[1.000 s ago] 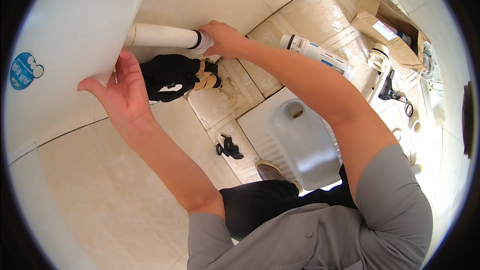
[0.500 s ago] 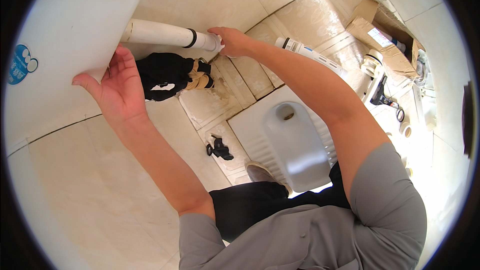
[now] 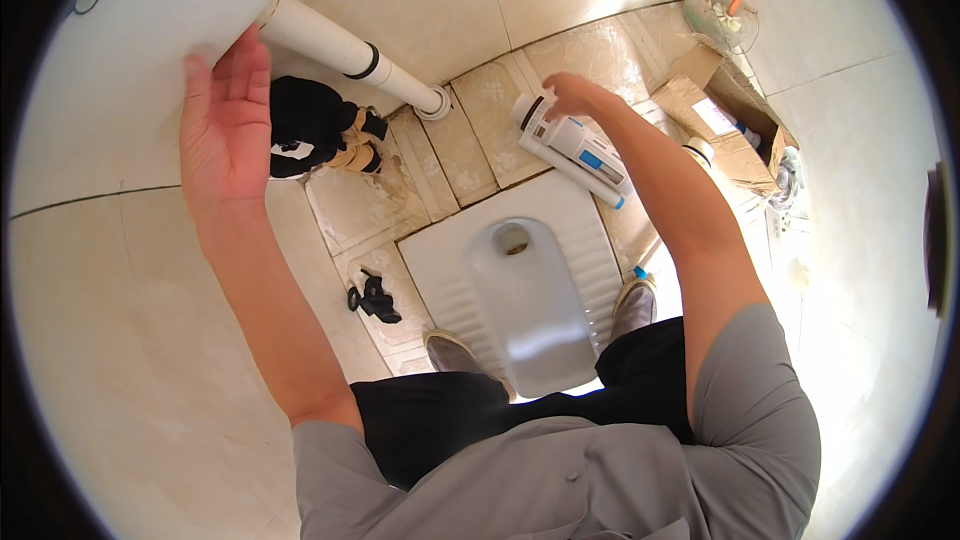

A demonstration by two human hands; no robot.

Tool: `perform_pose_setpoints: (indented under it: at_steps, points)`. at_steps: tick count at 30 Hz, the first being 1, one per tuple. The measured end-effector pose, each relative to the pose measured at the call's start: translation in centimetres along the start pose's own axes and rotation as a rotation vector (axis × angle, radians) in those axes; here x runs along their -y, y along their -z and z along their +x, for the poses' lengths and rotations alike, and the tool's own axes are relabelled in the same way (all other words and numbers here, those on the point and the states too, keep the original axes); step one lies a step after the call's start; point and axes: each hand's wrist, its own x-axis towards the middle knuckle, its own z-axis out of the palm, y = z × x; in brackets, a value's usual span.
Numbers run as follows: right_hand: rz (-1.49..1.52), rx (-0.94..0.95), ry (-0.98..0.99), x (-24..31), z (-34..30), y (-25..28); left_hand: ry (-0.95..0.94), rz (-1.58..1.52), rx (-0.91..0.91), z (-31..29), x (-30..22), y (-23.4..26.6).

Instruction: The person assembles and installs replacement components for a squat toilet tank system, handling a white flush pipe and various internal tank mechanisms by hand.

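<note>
My left hand (image 3: pixel 231 125) is at the lower edge of a large glossy white fixture (image 3: pixel 150 50), its thumb against the surface and its fingers hooked behind the edge; the fingertips are partly hidden. From under this fixture a white plastic pipe (image 3: pixel 320 40) with a black ring slants down to a round collar (image 3: pixel 433 104) at the floor near the wall. My right hand (image 3: pixel 580 97) hovers over the floor with bent fingers apart and nothing visible in them. Closest to it lie a white cylinder with printed labels (image 3: pixel 580 145) and a thin white tube (image 3: pixel 570 170).
Between my shoes lies a grey squat toilet (image 3: pixel 530 290). Black and tan gloves or cloth (image 3: pixel 320 130) lie below the pipe, and a small black object (image 3: pixel 375 300) is on the tiles. An opened cardboard box (image 3: pixel 735 130) and a brush holder (image 3: pixel 715 15) stand at the far right.
My right hand has left the lower end of the pipe and moved right, to the labelled cylinder. My left hand stays at the fixture's edge. The view has shifted.
</note>
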Motion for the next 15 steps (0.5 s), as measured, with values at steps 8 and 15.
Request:
perform_pose_setpoints:
  at_steps: [8,15]
  points:
    - [-0.103,0.129,-0.181,-2.1,-4.0,-3.6,0.295,0.144,-0.005,-2.2,1.1,1.7]
    - [0.04,-0.006,-0.072,-4.1,-5.0,-3.7,0.492,0.193,0.058,-3.8,5.5,3.3]
